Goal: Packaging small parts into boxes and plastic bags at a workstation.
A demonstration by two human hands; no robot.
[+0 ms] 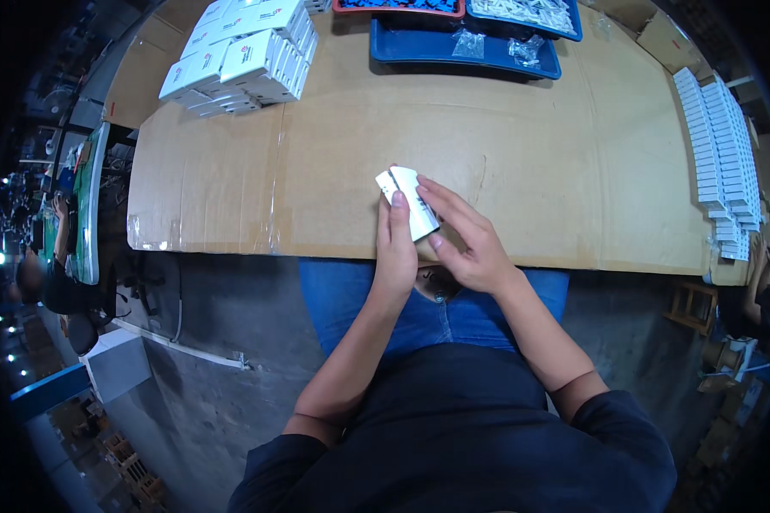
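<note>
A small white box [412, 203] is held tilted between my two hands, just above the near edge of the cardboard-covered table. On its left side my left hand [395, 252] grips it, thumb lying on the upper face. My right hand [473, 250] has its fingertips at the far right edge and its thumb by the near corner, closing on the box from the right. A narrow dark gap runs along the left part of the box near its far end. Whatever is inside does not show.
Stacked white boxes [246, 60] stand at the far left of the table [334, 154]. Blue trays [419, 51] with small clear bags, white pieces and blue pieces sit at the far side. Tall rows of white boxes [717, 154] line the right edge. Other people are at both sides.
</note>
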